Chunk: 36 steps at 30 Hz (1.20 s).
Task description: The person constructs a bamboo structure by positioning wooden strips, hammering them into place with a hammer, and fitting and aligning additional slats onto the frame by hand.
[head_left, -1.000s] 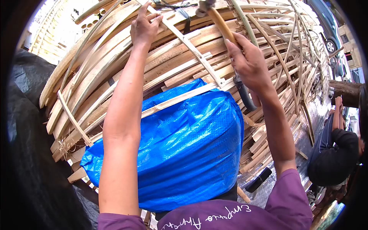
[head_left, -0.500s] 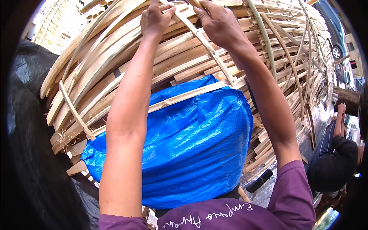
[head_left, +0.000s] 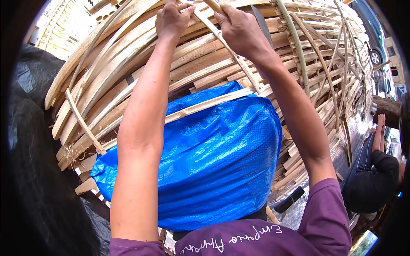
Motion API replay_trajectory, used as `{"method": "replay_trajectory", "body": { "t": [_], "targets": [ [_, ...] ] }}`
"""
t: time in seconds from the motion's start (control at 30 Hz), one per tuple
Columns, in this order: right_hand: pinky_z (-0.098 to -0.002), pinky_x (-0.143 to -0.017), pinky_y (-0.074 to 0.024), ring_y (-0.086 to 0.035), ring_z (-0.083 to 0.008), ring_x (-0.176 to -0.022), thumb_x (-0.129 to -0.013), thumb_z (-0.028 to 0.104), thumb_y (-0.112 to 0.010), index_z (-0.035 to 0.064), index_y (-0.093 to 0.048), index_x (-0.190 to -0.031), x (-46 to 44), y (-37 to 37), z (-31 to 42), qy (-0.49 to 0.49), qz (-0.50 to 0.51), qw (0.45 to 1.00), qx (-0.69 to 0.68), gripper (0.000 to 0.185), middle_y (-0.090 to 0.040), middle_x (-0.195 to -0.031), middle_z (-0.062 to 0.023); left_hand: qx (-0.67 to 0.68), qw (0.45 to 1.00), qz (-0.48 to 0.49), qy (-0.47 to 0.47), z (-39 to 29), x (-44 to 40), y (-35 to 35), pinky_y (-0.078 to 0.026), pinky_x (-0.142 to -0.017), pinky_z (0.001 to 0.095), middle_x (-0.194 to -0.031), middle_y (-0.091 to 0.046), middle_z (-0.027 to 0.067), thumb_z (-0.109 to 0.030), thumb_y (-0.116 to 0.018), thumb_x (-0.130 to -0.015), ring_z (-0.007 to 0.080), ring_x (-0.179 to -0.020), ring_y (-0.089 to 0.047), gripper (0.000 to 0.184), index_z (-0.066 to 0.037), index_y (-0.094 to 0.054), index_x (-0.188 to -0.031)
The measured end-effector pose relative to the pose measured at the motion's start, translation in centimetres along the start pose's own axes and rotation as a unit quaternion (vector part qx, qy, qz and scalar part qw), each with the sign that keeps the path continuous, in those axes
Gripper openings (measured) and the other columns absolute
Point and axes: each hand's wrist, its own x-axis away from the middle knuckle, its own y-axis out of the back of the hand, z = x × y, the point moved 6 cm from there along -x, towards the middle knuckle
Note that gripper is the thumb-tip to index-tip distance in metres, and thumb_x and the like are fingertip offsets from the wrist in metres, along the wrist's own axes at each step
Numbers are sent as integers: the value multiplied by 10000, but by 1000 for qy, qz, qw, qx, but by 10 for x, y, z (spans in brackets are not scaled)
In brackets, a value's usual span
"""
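Upper centre of the frame: the right hand (head_left: 242, 30) is closed around a wooden handle (head_left: 212, 5) that runs out past the top edge, while the left hand (head_left: 171, 21) has its fingers drawn together beside the upper part of a pale wooden strip (head_left: 229, 49); whether they grip anything cannot be told. The strip slants toward mid-frame, above a blue sheet (head_left: 218, 166).

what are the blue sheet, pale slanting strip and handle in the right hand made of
Blue sheet: likely glossy woven plastic, from its fine grid and glints. Pale strip: bare wood or bamboo, unclear which; straw-coloured, matte. Handle: probably wood, smooth, by its tan colour.
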Motion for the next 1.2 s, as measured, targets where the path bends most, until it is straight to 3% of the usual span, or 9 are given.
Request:
{"method": "replay_trajectory", "body": {
  "t": [0.3, 0.33, 0.5, 0.6, 0.67, 0.77, 0.9, 1.0, 1.2],
  "targets": [
    [-525, -799, -477, -612, -476, -881, -966, 231, -493, -17, -598, -1067, 1, 7, 12, 73, -51, 996, -22, 288, -638, -910, -302, 22, 1000, 10, -6, 1, 0, -2, -551, -768, 363, -969, -731, 96, -175, -734, -803, 244, -883, -708, 545, -140, -513, -1299],
    [-524, -802, -476, -613, -471, -894, -965, 230, -496, -16, -604, -1067, 0, 1, 5, -15, 22, 1000, 15, 287, -643, -920, -294, 4, 1000, 2, -4, 2, -1, -1, -551, -767, 361, -970, -731, 97, -172, -732, -804, 244, -885, -708, 534, -136, -515, -1291],
    [-535, -797, -477, -624, -466, -895, -959, 222, -505, -34, -599, -1025, 1, 10, 17, 55, -28, 998, -12, 282, -639, -905, -310, 8, 1000, 0, -11, 4, 1, -2, -551, -767, 359, -968, -731, 101, -169, -734, -802, 250, -892, -708, 523, -134, -519, -1277],
    [-531, -816, -486, -617, -463, -953, -953, 248, -501, 8, -554, -1181, -2, 11, 14, -38, 15, 999, -37, 335, -629, -947, -328, 6, 1000, 3, -20, 2, -2, -3, -551, -770, 359, -970, -730, 107, -169, -729, -807, 251, -902, -705, 559, -123, -500, -1315],
    [-534, -769, -484, -617, -485, -887, -962, 201, -471, -6, -575, -1100, -5, -2, 1, -9, 18, 998, 62, 269, -636, -886, -311, -13, 1000, -3, -9, 6, -2, -3, -550, -766, 356, -969, -730, 104, -172, -726, -810, 247, -901, -705, 560, -111, -495, -1316],
    [-534, -736, -479, -614, -490, -859, -961, 185, -466, -10, -574, -1068, -2, 7, 14, 58, -27, 998, 12, 247, -632, -846, -307, 2, 1000, -1, -10, 2, -3, -1, -549, -762, 352, -963, -731, 100, -181, -723, -813, 242, -894, -705, 565, -89, -489, -1319],
    [-529, -722, -476, -619, -478, -842, -957, 168, -476, -19, -585, -1024, 1, 11, 22, 13, -23, 998, -49, 227, -627, -828, -306, 10, 1000, 4, -29, 3, -1, -2, -547, -760, 347, -947, -735, 87, -189, -719, -815, 242, -877, -707, 568, -82, -486, -1321],
    [-523, -720, -475, -617, -475, -843, -959, 163, -479, -23, -587, -1030, -4, -1, 12, 35, 3, 999, 25, 227, -627, -830, -302, 5, 1000, 11, -10, 2, -2, -1, -548, -759, 350, -938, -736, 76, -195, -723, -810, 241, -874, -707, 582, -105, -482, -1332],
    [-523, -742, -476, -618, -468, -888, -953, 178, -487, -33, -585, -1025, 2, 16, 30, 34, -39, 998, -30, 243, -634, -886, -305, -1, 1000, 7, -12, 5, -2, -2, -554, -754, 362, -934, -738, 67, -211, -737, -800, 238, -863, -711, 561, -123, -505, -1302]
  ]
}}
